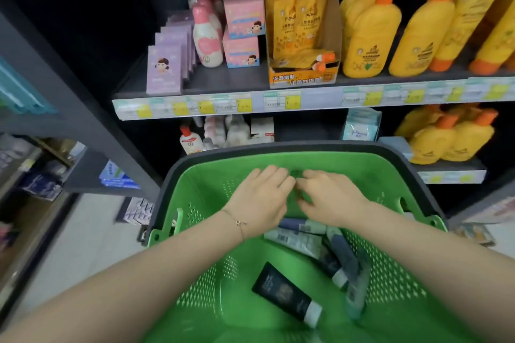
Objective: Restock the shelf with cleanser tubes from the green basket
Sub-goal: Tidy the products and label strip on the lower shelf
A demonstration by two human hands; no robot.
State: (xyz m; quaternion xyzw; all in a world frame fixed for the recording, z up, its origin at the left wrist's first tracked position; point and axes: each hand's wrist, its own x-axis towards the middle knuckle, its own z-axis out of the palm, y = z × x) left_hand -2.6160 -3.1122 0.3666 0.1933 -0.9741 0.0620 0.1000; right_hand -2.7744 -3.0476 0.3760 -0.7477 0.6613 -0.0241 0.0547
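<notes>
The green basket (395, 175) with a dark rim stands in front of the shelves. Several cleanser tubes (303, 242) in grey and dark blue lie piled along its right side. A single black tube with a white cap (282, 291) lies apart on the basket floor. Both hands reach down into the basket, side by side above the far end of the pile. My left hand (262, 198) shows its back, and its fingers bend down out of sight. My right hand (331, 198) has loosely curled fingers with green basket wall showing between them and the thumb.
The upper shelf (211, 78) carries purple boxes (164, 69), pink bottles and boxes, a carton of orange pouches (301, 28) and yellow bottles (367, 36). The lower shelf behind the basket holds small bottles, wipes and more yellow bottles (451, 136). A dark shelf unit stands at left.
</notes>
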